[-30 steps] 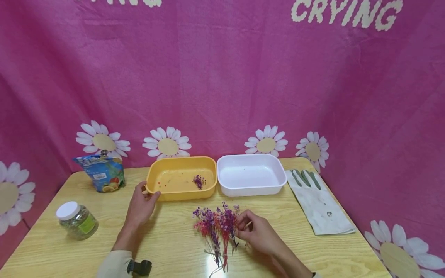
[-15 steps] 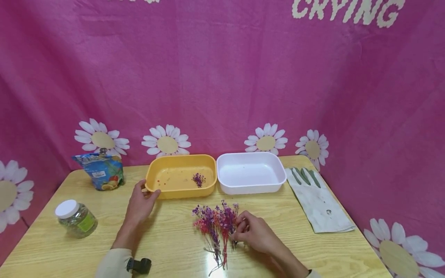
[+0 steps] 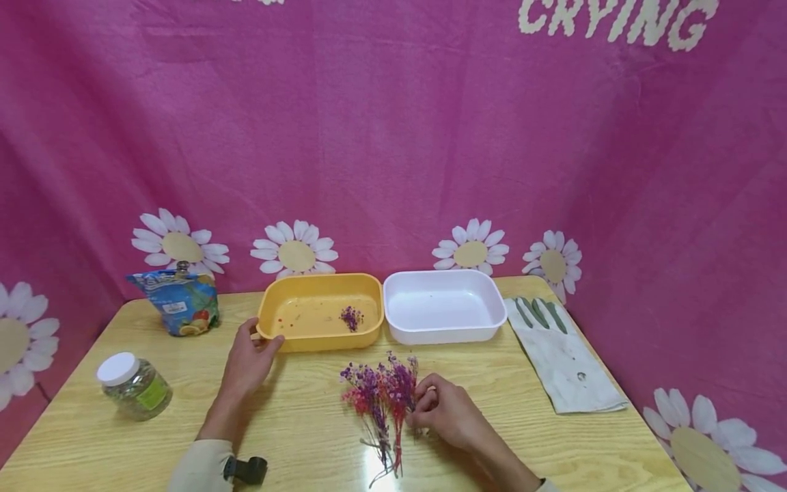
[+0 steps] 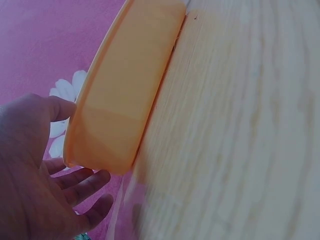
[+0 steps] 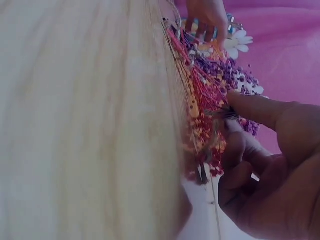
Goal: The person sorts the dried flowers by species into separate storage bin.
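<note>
Noted at nine o'clock from the right hand point(image 3: 451, 413): purple-and-pink dried-flower bunches point(image 3: 371, 389), aligned about twelve to six, blossoms toward twelve. Nearer to it than to the left hand point(image 3: 249, 362). Right: curled nearly closed, pinching thin dark stems point(image 5: 230, 113) between thumb and forefinger. Left: curled loosely round the nine-o'clock end of the yellow rectangular plastic basin point(image 3: 332, 344).

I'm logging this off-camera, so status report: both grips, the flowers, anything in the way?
Left grip holding yellow tub at near-left corner. Right grip pinching thin stems at right edge of purple-red flowers. Possible snag: neighbouring flower heads crowding close.
</note>
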The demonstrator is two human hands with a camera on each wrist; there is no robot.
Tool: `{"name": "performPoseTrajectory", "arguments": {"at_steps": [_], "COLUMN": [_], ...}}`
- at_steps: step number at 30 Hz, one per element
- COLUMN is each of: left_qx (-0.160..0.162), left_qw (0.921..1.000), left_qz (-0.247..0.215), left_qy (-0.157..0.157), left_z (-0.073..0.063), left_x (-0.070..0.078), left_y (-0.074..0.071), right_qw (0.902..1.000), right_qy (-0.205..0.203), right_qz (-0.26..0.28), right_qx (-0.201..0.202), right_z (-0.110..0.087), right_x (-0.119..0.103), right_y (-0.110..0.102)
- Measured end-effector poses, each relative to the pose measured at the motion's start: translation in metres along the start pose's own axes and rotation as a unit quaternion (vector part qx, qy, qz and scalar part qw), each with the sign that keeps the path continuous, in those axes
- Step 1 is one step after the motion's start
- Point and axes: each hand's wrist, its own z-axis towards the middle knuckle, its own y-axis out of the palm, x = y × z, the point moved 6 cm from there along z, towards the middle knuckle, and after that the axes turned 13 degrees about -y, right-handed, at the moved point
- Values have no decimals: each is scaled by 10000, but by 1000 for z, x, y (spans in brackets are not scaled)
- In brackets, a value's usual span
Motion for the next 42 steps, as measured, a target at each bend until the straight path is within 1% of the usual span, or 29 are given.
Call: {"name": "performPoseTrajectory", "arguments": {"at_steps": [3, 6, 9, 13, 22, 24, 30, 33, 38, 42], "left_qx": [12, 44, 69, 84, 125, 117, 79, 57, 78, 90], "left_qw": [10000, 10000, 10000, 10000, 9999, 9999, 10000, 10000, 10000, 9998], "left_qz": [2, 12, 6, -9, 44, 51, 39, 37, 45, 105], "left_qy": [19, 17, -8, -31, -63, -65, -31, -7, 29, 117], "left_z": [-1, 0, 0, 1, 3, 2, 3, 3, 3, 1], "left_x": [1, 1, 0, -1, -1, -1, 0, 0, 0, 0], "left_y": [0, 0, 0, 1, 1, 1, 1, 2, 1, 1], "right_qw": [9988, 9954, 9920, 9887, 9899, 9902, 9911, 9906, 9905, 9901], "right_qy": [43, 40, 28, 86, 29, 74, 259, 327, 399, 307], "right_qz": [490, 953, 1251, 1492, 1402, 1384, 1234, 1242, 1267, 1356], "right_qx": [82, 126, 153, 152, 187, 191, 420, 465, 360, 203], "right_z": [0, 1, 2, 2, 3, 2, 3, 3, 3, 2], "right_x": [1, 2, 5, 9, 9, 9, 11, 13, 15, 13], "right_y": [-4, -6, -8, -9, -13, -13, -16, -17, -18, -16]}}
